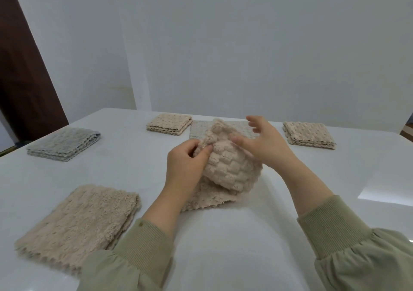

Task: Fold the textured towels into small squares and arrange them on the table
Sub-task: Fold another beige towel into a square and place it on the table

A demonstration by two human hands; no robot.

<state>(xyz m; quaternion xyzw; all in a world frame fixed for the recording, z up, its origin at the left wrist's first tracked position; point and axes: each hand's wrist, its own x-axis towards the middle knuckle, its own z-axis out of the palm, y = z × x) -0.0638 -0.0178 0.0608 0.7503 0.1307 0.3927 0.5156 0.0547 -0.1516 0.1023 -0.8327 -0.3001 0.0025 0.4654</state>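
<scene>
The beige towel (228,167) was bunched, its scalloped lower edge on the glossy white table (223,246) and its bulk rising away from the person. No clear long axis could be read. The left hand (185,158) pinched a fold on its left. The right hand (266,143) was at its right, fingers spread wide. A folded grey towel (62,144) lay far to its left, and a pale wall (245,44) stood beyond it.

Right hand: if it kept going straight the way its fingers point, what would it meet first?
Probably the bunched beige towel that the left hand pinches: its raised fold sits just ahead of the open right hand. Depth is unclear; the fingers might pass over it.
</scene>
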